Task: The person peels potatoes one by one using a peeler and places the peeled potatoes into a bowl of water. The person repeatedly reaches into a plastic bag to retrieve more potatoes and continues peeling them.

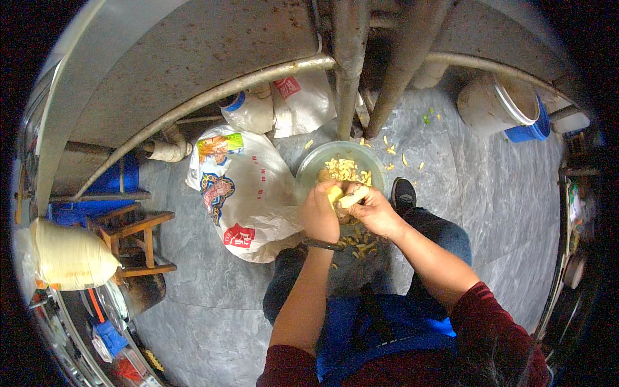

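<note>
My left hand [321, 209] holds a pale yellow, peeled-looking root or tuber [334, 194] over the near part of a round, pale green basin [307, 169]. Beside it, my right hand [370, 205] grips a thick cream-coloured piece or handle [353, 197]; its exact kind cannot be told. The hands are close together. Many yellow pieces or peelings [342, 169] lie in the basin beyond them. More yellow scraps [359, 243] lie on the floor between my legs.
A printed white woven sack [254, 188] lies left of the basin. Metal pipes [349, 72] stand just beyond it. A white bucket [493, 109] and a blue container [537, 126] lie at the upper right. A wooden stool [145, 237] stands at the left. Scraps [404, 159] dot the grey floor.
</note>
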